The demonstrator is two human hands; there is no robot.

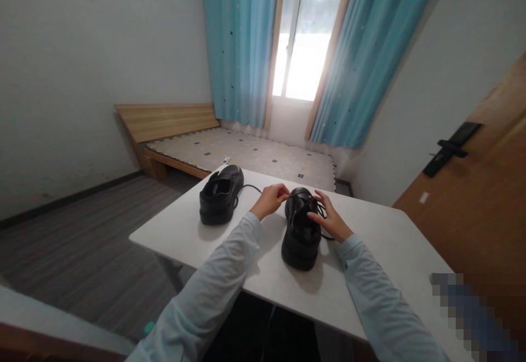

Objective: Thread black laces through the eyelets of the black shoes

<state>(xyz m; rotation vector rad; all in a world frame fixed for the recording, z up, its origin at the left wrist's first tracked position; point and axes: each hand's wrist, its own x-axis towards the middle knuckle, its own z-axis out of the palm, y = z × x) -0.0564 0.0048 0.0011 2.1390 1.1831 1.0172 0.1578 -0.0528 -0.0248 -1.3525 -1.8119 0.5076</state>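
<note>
A black shoe [302,241] stands on the white table [370,230] with its heel toward me and its toe away. At its left side, near the laces, my left hand [271,199] is closed in a pinch on a thin black shoelace. My right hand [329,217] reaches round the right side, thumb over the shoe's tongue and fingers by the lace holes; its fingers are apart, and whether they hold lace is hard to make out. Loops of lace hang to the right of this shoe. A second black shoe [217,203] stands to the left, a lace trailing from it.
Behind the table is a low bed [246,151] with a patterned mattress and wooden headboard. Blue curtains [242,50] flank a bright window. A wooden door [476,197] with a black handle is at the right. A blurred-out patch covers the table's right corner.
</note>
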